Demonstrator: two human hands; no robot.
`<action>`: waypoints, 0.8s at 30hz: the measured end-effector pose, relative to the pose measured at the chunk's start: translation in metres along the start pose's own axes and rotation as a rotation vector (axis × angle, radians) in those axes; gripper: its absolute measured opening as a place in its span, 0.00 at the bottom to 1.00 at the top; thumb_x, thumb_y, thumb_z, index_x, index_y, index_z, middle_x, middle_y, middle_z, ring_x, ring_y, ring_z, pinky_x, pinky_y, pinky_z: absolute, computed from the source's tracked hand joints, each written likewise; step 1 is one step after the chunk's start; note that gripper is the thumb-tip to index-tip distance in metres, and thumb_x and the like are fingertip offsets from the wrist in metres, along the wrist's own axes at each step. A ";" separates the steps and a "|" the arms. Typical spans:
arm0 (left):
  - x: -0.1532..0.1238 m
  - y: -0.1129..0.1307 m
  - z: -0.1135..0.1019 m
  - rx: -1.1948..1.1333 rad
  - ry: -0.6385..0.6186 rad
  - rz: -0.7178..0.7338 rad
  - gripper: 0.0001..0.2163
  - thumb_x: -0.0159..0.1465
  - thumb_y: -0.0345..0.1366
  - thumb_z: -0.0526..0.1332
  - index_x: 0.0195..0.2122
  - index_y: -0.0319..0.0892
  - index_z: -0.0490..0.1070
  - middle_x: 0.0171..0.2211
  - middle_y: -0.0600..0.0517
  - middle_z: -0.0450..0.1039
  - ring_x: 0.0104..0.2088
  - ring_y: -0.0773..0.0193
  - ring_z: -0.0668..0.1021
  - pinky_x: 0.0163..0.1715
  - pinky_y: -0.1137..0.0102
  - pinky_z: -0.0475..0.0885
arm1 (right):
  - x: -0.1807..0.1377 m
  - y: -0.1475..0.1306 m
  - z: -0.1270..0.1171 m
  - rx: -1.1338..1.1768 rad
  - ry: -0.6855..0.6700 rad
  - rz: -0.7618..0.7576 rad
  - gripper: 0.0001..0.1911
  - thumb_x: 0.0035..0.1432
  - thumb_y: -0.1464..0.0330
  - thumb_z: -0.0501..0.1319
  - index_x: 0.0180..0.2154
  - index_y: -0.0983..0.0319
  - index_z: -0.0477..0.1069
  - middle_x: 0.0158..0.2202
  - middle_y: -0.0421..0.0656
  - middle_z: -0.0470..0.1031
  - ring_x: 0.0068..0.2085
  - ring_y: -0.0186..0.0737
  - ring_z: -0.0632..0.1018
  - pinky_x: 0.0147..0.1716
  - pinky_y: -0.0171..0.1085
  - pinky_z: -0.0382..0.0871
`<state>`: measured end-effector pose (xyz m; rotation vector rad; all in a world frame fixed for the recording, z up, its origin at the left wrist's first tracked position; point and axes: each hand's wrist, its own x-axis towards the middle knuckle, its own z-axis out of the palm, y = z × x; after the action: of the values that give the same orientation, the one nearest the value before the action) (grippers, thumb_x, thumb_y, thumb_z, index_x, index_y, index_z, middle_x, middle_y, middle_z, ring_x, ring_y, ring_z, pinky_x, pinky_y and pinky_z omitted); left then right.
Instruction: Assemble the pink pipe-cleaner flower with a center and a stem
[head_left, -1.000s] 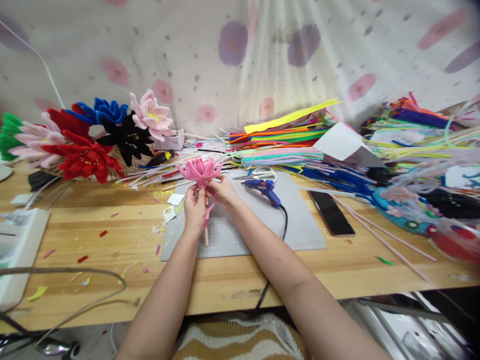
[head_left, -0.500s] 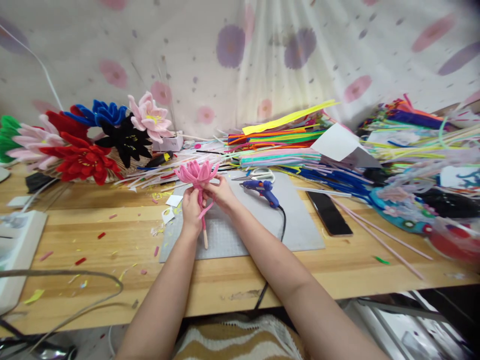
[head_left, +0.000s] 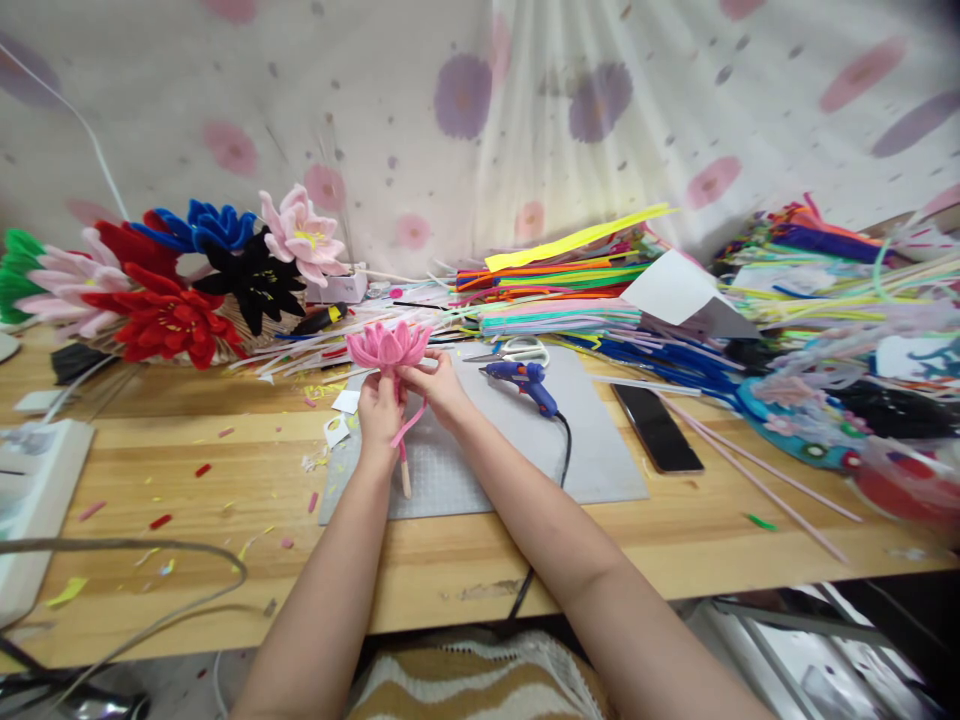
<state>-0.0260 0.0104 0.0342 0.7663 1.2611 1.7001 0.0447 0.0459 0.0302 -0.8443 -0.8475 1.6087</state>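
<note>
A pink pipe-cleaner flower (head_left: 388, 345) stands upright above the left part of the grey cutting mat (head_left: 480, 470). My left hand (head_left: 380, 408) is closed round its stem just under the petals. My right hand (head_left: 435, 388) pinches at the base of the bloom from the right side. Below the fingers, a loose pink pipe cleaner (head_left: 409, 424) crosses the stem, whose pale bare end (head_left: 406, 480) points down toward the mat. Fingers hide the spot where petals and stem meet.
Right of my hands lie a blue glue gun (head_left: 525, 378) and scissors (head_left: 525, 350); a black phone (head_left: 658, 428) is farther right. Finished flowers (head_left: 172, 315) stand at the back left. Pipe-cleaner bundles (head_left: 562, 290) line the back. A white power strip (head_left: 45, 510) sits at the left edge.
The flower has shifted slightly left and tilted, its petals turning a little. Both hands stay on it, and my right fingers have moved slightly at the flower's base.
</note>
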 end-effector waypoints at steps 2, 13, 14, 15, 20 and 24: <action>-0.002 0.004 0.002 -0.006 0.019 -0.046 0.13 0.58 0.43 0.56 0.22 0.42 0.57 0.12 0.61 0.57 0.10 0.77 0.56 0.10 0.77 0.48 | 0.000 0.001 0.001 -0.018 0.013 -0.006 0.32 0.33 0.68 0.71 0.38 0.59 0.53 0.25 0.33 0.74 0.24 0.29 0.75 0.29 0.31 0.70; -0.001 0.009 -0.001 -0.147 0.023 -0.238 0.10 0.57 0.38 0.53 0.22 0.39 0.62 0.16 0.59 0.60 0.10 0.78 0.57 0.08 0.78 0.47 | -0.012 -0.010 -0.008 -0.177 0.036 -0.016 0.30 0.33 0.63 0.71 0.34 0.58 0.54 0.21 0.30 0.70 0.22 0.30 0.73 0.25 0.31 0.69; -0.001 0.010 -0.001 -0.164 0.016 -0.263 0.10 0.57 0.39 0.53 0.23 0.39 0.62 0.16 0.59 0.60 0.10 0.78 0.57 0.08 0.79 0.46 | -0.012 -0.012 -0.010 -0.214 0.039 0.001 0.29 0.34 0.62 0.71 0.33 0.59 0.54 0.19 0.29 0.69 0.20 0.29 0.72 0.22 0.30 0.67; -0.002 0.011 -0.001 -0.180 0.011 -0.285 0.10 0.58 0.39 0.53 0.23 0.39 0.62 0.17 0.59 0.60 0.10 0.78 0.56 0.08 0.79 0.46 | -0.012 -0.014 -0.011 -0.246 0.023 0.020 0.27 0.35 0.61 0.70 0.32 0.59 0.55 0.18 0.30 0.68 0.19 0.29 0.71 0.20 0.30 0.65; -0.005 0.020 -0.002 -0.314 -0.076 -0.395 0.09 0.58 0.39 0.53 0.25 0.39 0.62 0.17 0.60 0.58 0.10 0.79 0.55 0.07 0.82 0.46 | -0.010 -0.019 -0.015 -0.317 -0.078 0.017 0.19 0.40 0.57 0.65 0.24 0.61 0.60 0.14 0.31 0.62 0.14 0.24 0.62 0.14 0.27 0.55; -0.007 0.026 -0.002 -0.459 -0.166 -0.517 0.10 0.60 0.38 0.51 0.25 0.39 0.60 0.17 0.60 0.56 0.10 0.80 0.54 0.06 0.83 0.46 | -0.009 -0.019 -0.016 -0.337 -0.079 -0.072 0.13 0.44 0.60 0.62 0.23 0.61 0.62 0.15 0.31 0.61 0.16 0.25 0.59 0.15 0.27 0.51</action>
<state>-0.0315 0.0005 0.0587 0.2661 0.8144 1.3857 0.0688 0.0419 0.0391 -0.9760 -1.2147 1.4652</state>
